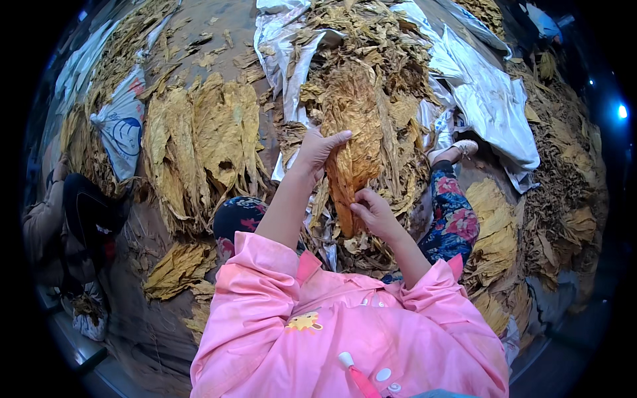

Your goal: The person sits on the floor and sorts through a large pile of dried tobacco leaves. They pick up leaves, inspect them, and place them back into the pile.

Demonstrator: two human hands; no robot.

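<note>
A long orange-brown dried leaf (pixel 366 154), which looks like cured tobacco, stretches upright before me. My left hand (pixel 321 149) grips its left edge with the thumb laid across the front. Lower down, my right hand (pixel 375 211) pinches the narrow end of the leaf between thumb and fingers. Beneath both hands spreads a heap of brown dried leaves (pixel 398 109), partly on white woven sacking (pixel 288 59). Part of the leaf's left side is hidden behind my left hand.
Flattened yellow leaf bundles (pixel 199 144) lie to my left, and a yellow pile (pixel 490 224) to my right. White woven sacks (pixel 487 104) spread at upper right. A printed sack (pixel 122 124) rests near another person (pixel 74 214) at far left. My legs flank the heap.
</note>
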